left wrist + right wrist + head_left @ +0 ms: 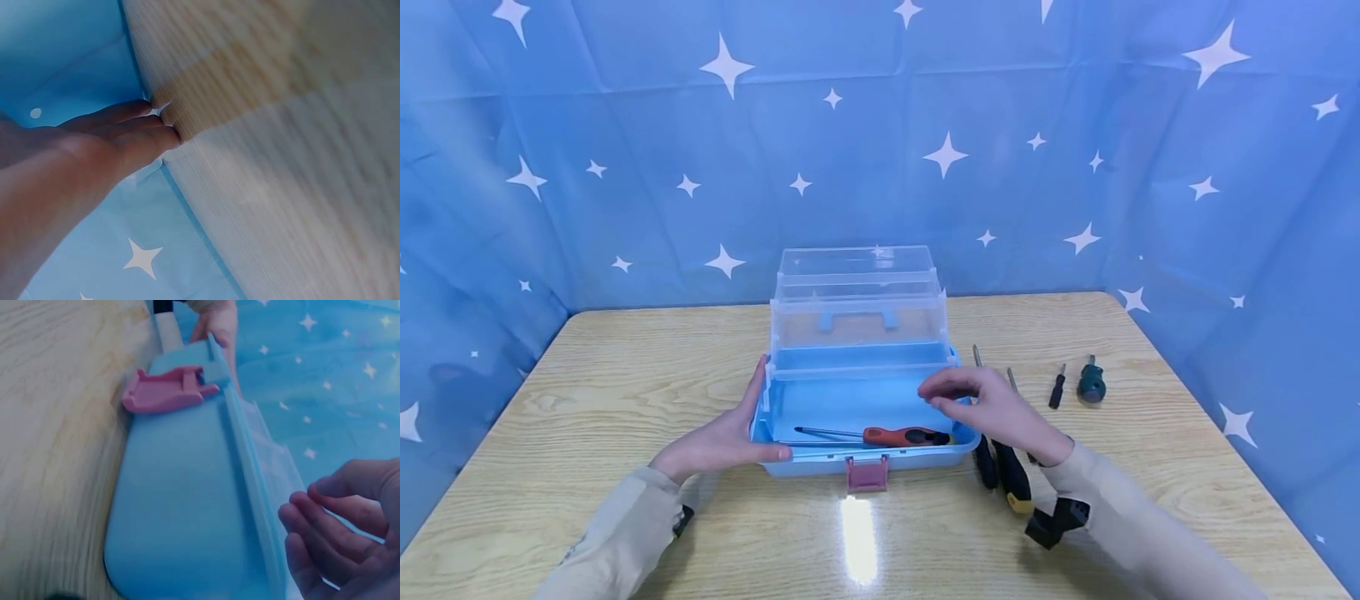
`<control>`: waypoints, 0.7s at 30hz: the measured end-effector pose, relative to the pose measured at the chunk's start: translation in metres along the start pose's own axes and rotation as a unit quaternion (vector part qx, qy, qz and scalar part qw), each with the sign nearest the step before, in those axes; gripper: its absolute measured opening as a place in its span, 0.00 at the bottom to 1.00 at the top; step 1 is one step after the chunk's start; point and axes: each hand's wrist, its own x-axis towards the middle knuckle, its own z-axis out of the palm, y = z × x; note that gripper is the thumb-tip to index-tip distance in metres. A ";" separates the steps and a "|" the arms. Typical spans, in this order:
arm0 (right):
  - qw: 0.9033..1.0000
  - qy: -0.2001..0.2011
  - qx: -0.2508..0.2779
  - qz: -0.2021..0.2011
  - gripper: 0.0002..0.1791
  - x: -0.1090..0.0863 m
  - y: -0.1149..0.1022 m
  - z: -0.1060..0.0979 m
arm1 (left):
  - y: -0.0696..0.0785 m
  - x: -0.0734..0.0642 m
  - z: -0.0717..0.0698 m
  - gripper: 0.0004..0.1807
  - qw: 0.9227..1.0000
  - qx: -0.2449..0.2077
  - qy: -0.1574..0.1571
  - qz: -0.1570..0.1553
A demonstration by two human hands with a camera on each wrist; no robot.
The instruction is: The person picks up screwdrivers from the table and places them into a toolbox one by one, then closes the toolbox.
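A blue toolbox (pixel 820 467) with a clear lid (pixel 857 321) raised at the back stands on the table. A pink latch (pixel 867 476) hangs from its front. Inside, along the front wall, lies a screwdriver with a red and black handle (pixel 898 437); a second long shaft shows beside it. My left hand (pixel 718 442) holds the box's left front corner, thumb at the front rim and fingers along the left side. Above the box's right end hovers my right hand (pixel 988 404), fingers loosely bent with nothing between them.
Right of the box, partly under my right forearm, lie screwdrivers with black handles (pixel 1011 477). Farther right are a small black screwdriver (pixel 1057 389) and a stubby green one (pixel 1091 382). A blue star-patterned curtain (pixel 850 150) hangs behind the wooden table (pixel 647 367).
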 end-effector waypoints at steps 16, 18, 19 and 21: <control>0.996 -0.025 -0.061 -0.055 0.08 -0.013 0.000 0.001 | 0.001 -0.001 0.001 0.69 1.000 -0.006 0.003 0.004; 0.996 -0.029 -0.063 -0.063 0.07 -0.013 0.000 0.002 | 0.001 -0.001 0.001 0.69 1.000 -0.006 0.003 0.002; 0.995 -0.033 -0.066 -0.068 0.07 -0.013 0.000 0.002 | 0.002 -0.001 0.001 0.69 1.000 -0.005 0.003 0.003; 0.994 -0.049 -0.066 -0.073 0.07 -0.013 0.000 0.003 | 0.002 -0.001 0.000 0.69 1.000 -0.004 0.002 0.005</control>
